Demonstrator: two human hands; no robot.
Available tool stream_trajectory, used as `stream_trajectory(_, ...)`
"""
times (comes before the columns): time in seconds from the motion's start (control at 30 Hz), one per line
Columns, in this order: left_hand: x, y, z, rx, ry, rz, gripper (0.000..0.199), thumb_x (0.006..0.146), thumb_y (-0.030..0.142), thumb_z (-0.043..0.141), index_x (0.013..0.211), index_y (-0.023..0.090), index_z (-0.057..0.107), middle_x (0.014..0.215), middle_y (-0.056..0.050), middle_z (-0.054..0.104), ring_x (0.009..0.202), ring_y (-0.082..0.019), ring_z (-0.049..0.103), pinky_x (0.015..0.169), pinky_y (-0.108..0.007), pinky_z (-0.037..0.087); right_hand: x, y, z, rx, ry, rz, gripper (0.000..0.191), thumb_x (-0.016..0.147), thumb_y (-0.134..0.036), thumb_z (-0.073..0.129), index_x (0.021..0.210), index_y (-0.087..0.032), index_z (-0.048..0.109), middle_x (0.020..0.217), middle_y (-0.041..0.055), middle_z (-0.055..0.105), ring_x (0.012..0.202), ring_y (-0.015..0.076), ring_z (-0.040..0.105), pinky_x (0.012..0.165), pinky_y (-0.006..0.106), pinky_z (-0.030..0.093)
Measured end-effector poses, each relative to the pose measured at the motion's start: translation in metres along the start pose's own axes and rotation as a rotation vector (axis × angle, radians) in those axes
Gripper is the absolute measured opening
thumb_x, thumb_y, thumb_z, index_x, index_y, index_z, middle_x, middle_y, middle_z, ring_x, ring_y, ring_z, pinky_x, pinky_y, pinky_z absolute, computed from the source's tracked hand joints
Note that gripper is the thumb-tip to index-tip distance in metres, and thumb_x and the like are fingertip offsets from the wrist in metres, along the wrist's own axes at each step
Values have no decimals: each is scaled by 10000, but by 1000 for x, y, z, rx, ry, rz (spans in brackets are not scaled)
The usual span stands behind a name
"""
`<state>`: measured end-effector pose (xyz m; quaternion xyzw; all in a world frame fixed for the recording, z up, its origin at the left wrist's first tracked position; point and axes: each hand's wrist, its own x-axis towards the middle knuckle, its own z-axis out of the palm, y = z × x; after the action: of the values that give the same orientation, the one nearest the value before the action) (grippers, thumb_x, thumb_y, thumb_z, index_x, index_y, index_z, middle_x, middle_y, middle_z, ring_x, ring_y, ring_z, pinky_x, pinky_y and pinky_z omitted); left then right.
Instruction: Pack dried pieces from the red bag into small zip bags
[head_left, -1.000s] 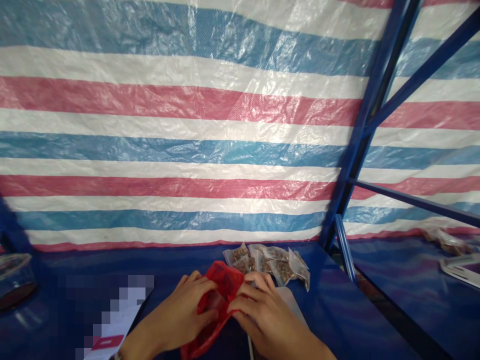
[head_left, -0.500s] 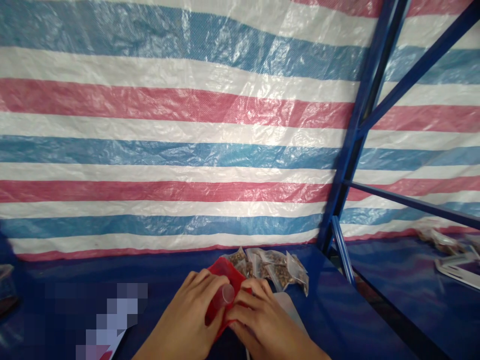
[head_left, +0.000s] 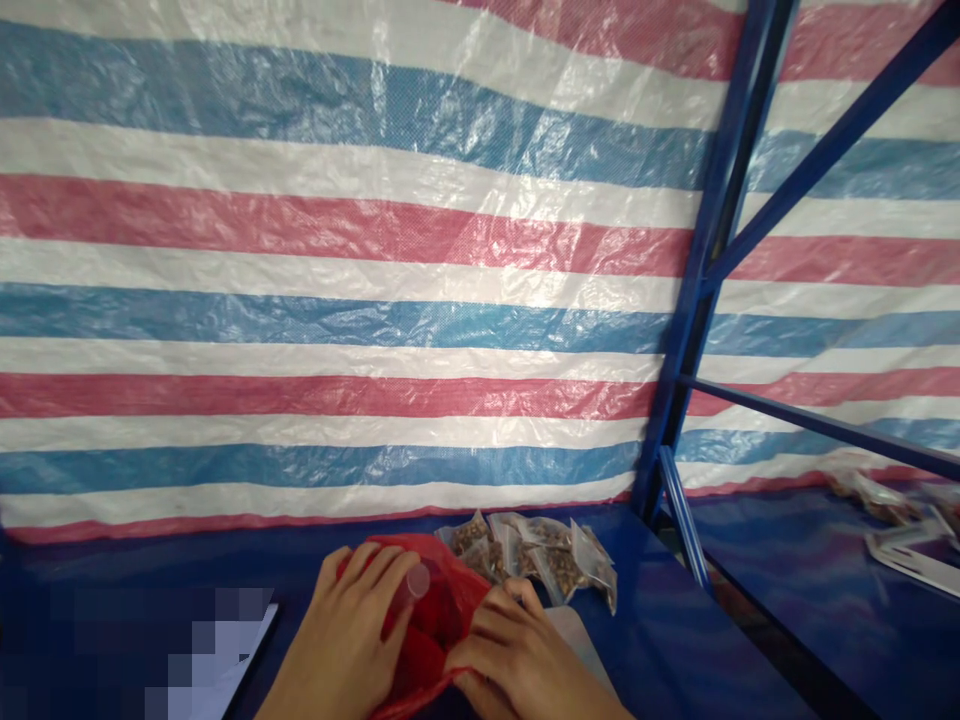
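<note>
A red plastic bag (head_left: 431, 630) is spread between my two hands, its mouth pulled apart toward me. My left hand (head_left: 349, 610) curls round the bag's left side and a clear tube (head_left: 418, 581), of which mainly the round end shows between thumb and fingers. On the right edge of the bag, the closed fingers of my right hand (head_left: 517, 640) pinch the red film. Just beyond lie several clear zip bags (head_left: 551, 550) filled with small brown pieces. What lies inside the red bag cannot be made out.
Under everything is a blue tabletop (head_left: 660, 640). A pale flat sheet (head_left: 581, 640) lies partly behind my right hand. A blue metal frame (head_left: 686, 350) rises at the right; a striped tarp (head_left: 337, 300) hangs behind. Farther right are other bags (head_left: 877, 495) and a white flat object (head_left: 915, 560).
The red bag is spread wider. My left hand, with the tube, has moved left, away from my right hand, which still pinches the edge. The view has tilted slightly upward.
</note>
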<state>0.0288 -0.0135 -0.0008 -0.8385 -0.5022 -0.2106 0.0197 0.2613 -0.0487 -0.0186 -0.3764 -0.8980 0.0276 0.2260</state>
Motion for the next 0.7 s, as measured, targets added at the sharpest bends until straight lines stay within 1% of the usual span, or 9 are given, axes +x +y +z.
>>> stream_trajectory(0.07,-2,4,5,-31,20,14,394,929,167,527,1265,273,705,1284,-91,755,1200,-311,658,1089,-520,410,1,0,-1,2,-6,9,91,1042,-308,626,1033,-320,716,1073,-71,762,1046,128,647,995,278,360)
stream_trajectory(0.17,-9,0,25,-93,-64,34,511,822,99,573,1282,283,700,1259,-71,778,1203,-313,683,1140,-504,412,1,-1,-2,5,-13,4,105,1050,-338,613,1033,-318,715,1072,-61,767,1023,132,651,985,275,371)
stream_trajectory(0.2,-11,-3,33,-121,-106,50,540,809,106,589,1309,287,687,1307,-70,761,1232,-312,680,1144,-480,433,1,-1,-2,8,-11,-1,108,1051,-343,611,1036,-318,715,1065,-57,770,1016,134,653,979,275,375)
stream_trajectory(0.27,-15,-11,47,-154,-131,50,586,807,100,572,1353,290,667,1364,-73,734,1245,-305,686,1108,-447,498,1,-1,-1,13,-8,-14,114,1052,-342,608,1032,-312,716,1007,-51,772,983,136,660,967,275,380)
stream_trajectory(0.33,-17,-17,52,-149,-151,25,612,814,88,554,1389,276,651,1404,-91,708,1281,-314,670,1120,-463,508,0,-2,-1,21,-5,-23,118,1054,-325,603,1024,-306,715,954,-57,767,935,125,670,962,274,378)
stream_trajectory(0.4,-18,-19,48,-103,-179,-31,630,802,59,536,1391,250,658,1421,-113,693,1330,-337,635,1149,-513,482,0,-3,-2,33,-8,-29,120,1054,-329,605,1011,-300,714,924,-64,761,889,113,680,953,270,377)
stream_trajectory(0.53,-13,-8,20,-30,-209,-139,622,742,24,526,1282,261,725,1370,-103,724,1340,-374,606,1150,-597,438,-1,-5,-11,15,-18,0,182,1028,-461,631,1017,-307,728,902,-64,744,830,113,683,904,275,391)
stream_trajectory(0.63,-6,5,1,-107,-200,-147,573,702,28,532,1165,278,758,1282,-83,756,1261,-347,642,1141,-572,432,-3,-9,-21,17,-9,30,239,1006,-534,634,1041,-324,742,1014,-60,749,877,117,687,887,280,398)
stream_trajectory(0.7,-3,12,-5,-226,-209,-148,530,711,35,516,1125,267,751,1246,-79,755,1209,-307,663,1110,-498,471,-3,-11,-26,53,-7,44,230,1018,-519,622,1038,-325,744,1084,-64,745,949,115,691,906,275,394)
